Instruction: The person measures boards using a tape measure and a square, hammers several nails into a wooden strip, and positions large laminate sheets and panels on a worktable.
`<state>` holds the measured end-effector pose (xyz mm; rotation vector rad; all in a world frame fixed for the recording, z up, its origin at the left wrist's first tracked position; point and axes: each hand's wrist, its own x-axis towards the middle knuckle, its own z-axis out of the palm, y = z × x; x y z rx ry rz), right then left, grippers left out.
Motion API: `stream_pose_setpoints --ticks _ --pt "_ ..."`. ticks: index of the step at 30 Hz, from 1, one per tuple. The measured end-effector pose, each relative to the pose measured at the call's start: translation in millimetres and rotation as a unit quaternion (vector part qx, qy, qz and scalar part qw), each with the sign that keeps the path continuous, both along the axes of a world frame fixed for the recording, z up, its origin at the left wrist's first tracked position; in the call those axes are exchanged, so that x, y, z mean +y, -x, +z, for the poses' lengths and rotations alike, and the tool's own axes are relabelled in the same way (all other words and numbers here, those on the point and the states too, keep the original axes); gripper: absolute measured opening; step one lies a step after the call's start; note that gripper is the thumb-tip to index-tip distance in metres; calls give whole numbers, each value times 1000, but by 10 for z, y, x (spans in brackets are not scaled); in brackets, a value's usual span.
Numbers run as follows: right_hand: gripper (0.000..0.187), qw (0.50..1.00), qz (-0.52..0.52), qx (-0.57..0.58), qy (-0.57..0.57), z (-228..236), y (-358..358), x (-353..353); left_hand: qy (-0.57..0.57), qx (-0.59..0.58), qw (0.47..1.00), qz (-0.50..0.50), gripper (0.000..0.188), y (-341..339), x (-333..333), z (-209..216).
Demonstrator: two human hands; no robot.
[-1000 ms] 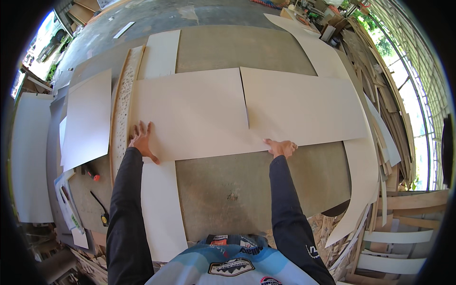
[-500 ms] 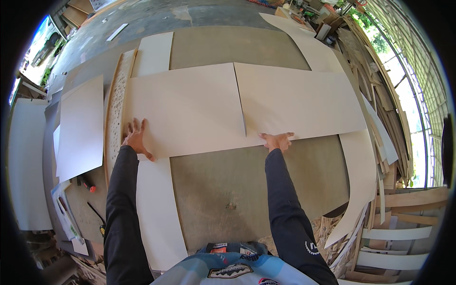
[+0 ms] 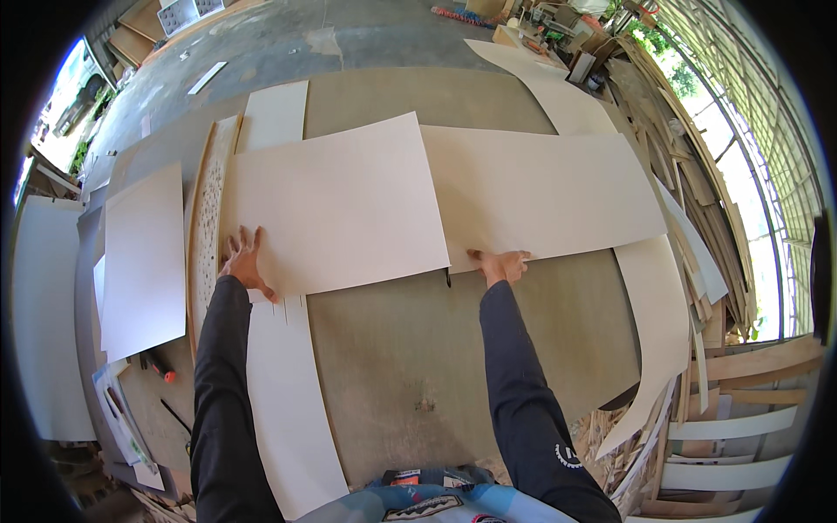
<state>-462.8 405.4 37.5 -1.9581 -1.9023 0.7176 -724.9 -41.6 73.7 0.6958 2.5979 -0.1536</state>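
Note:
Two pale panels lie across the middle of the worktable, a left panel (image 3: 336, 209) and a right panel (image 3: 554, 192). The left panel's right edge stands a little proud of the right panel and casts a shadow on it. My left hand (image 3: 247, 264) rests open with spread fingers on the left panel's near left corner. My right hand (image 3: 501, 265) lies open at the near edge of the right panel, thumb and fingers spread apart. A small dark thing (image 3: 448, 277) shows below the corner where the panels meet; I cannot make out what it is.
A wooden strip dotted with holes (image 3: 207, 209) runs along the left panel's end. Left of it lie another white sheet (image 3: 144, 261) and a red-tipped tool (image 3: 166, 373). White strips (image 3: 292, 401) lie under the panels. Stacked boards (image 3: 697, 174) stand at the right.
The gap between the panels now reaches the near edge, and the left panel's right side sits higher over the right one. Both hands keep about the same places on the panels.

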Motion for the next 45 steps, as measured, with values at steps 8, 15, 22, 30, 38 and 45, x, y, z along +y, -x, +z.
stream_pose_setpoints --ticks 8,15,22,30,38,45 --pt "62 948 -13 311 66 -119 -854 557 -100 21 994 -47 148 -140 -235 -36" --pt "14 925 18 370 78 -152 -2047 1275 -358 259 897 -4 69 -828 -450 -224" --pt "28 937 -19 317 147 125 -2753 1085 -654 -153 394 627 36 -1675 195 -229" --pt "15 902 -62 401 147 303 -3412 792 -647 -190 149 723 45 -1341 1188 -359" --pt "11 891 -78 416 162 128 -3835 692 -630 -118 110 760 27 -1014 1376 -300" --pt "8 878 -101 437 165 330 -3902 576 -762 -278 211 545 19 -828 1140 61"
